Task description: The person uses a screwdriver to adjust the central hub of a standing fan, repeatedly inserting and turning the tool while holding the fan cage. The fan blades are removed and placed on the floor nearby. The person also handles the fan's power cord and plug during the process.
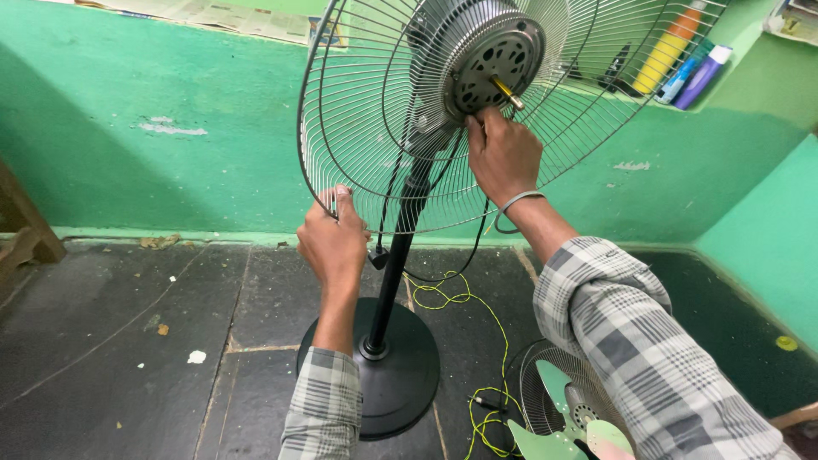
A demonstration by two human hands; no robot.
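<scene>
A pedestal fan stands in front of me with its blades off. Its silver wire rear guard [375,102] is mounted around the round motor housing [492,61], from which a brass shaft [506,90] sticks out. My left hand [334,243] grips the guard's lower rim. My right hand [503,155] reaches up through the guard, fingers touching the bottom of the motor housing just under the shaft. The black pole [399,255] runs down to a round black base [400,375].
A second small fan with pale green blades [567,417] lies on the dark stone floor at lower right. A yellow-green wire [477,358] and a black cord trail beside the base. Green walls close in behind and right; a shelf holds bottles [682,60]. Wooden furniture [21,230] at left.
</scene>
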